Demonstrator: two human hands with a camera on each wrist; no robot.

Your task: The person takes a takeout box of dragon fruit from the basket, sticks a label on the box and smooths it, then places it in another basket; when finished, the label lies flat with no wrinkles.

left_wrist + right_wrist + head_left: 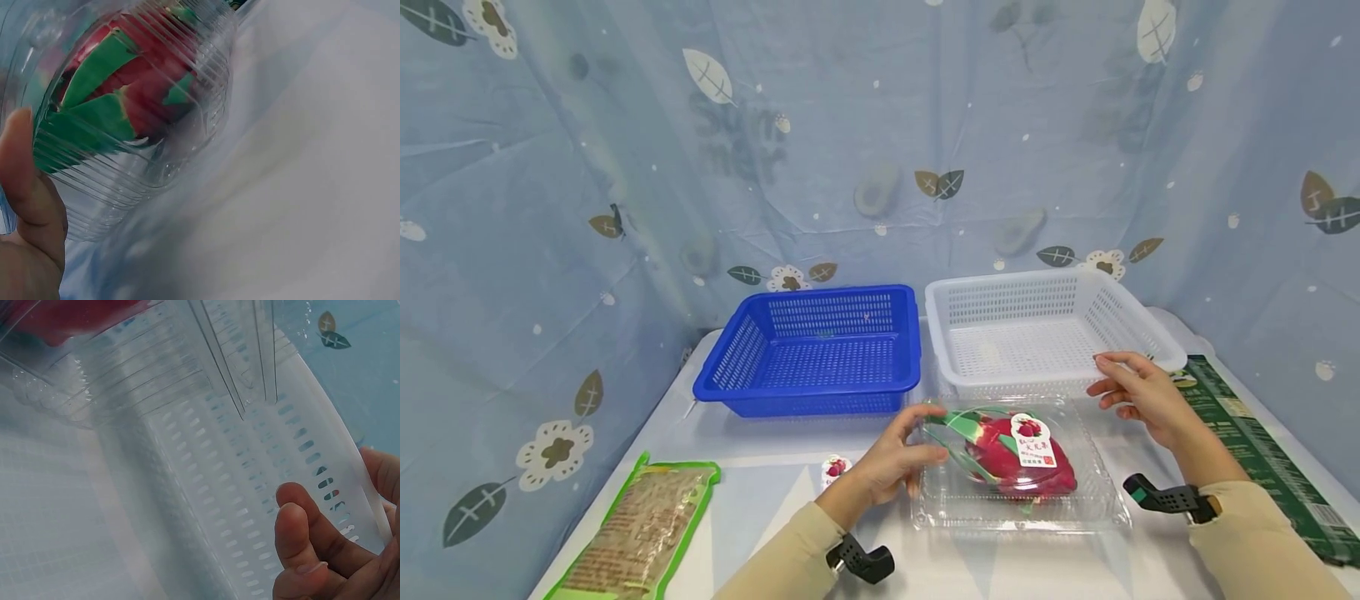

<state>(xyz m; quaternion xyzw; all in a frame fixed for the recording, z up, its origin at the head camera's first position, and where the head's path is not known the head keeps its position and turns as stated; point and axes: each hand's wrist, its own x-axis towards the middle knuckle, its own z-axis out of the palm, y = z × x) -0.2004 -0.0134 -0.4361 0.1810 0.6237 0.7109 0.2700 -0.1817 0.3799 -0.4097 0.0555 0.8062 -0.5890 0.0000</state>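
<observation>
A clear plastic clamshell box [1093,492] stands in front of the baskets, with a red and green dragon fruit [1000,454] inside. A white label [1033,440] with fruit pictures and writing is on its lid. My left hand [891,454] grips the box's left end, and its thumb shows against the ribbed side in the left wrist view. To the right of the box, my right hand [1142,396] hovers by the front of the white basket [958,367], fingers loosely bent and holding nothing. The right wrist view shows that hand's fingers [294,531] near the basket's slotted wall.
A blue basket [820,392] stands at the back left. Front left lies a green-edged packet [640,525] of brownish contents. A second label [835,468] is partly hidden behind my left wrist. A dark green package [1262,450] lies along the right edge, and patterned curtains [880,150] enclose the table.
</observation>
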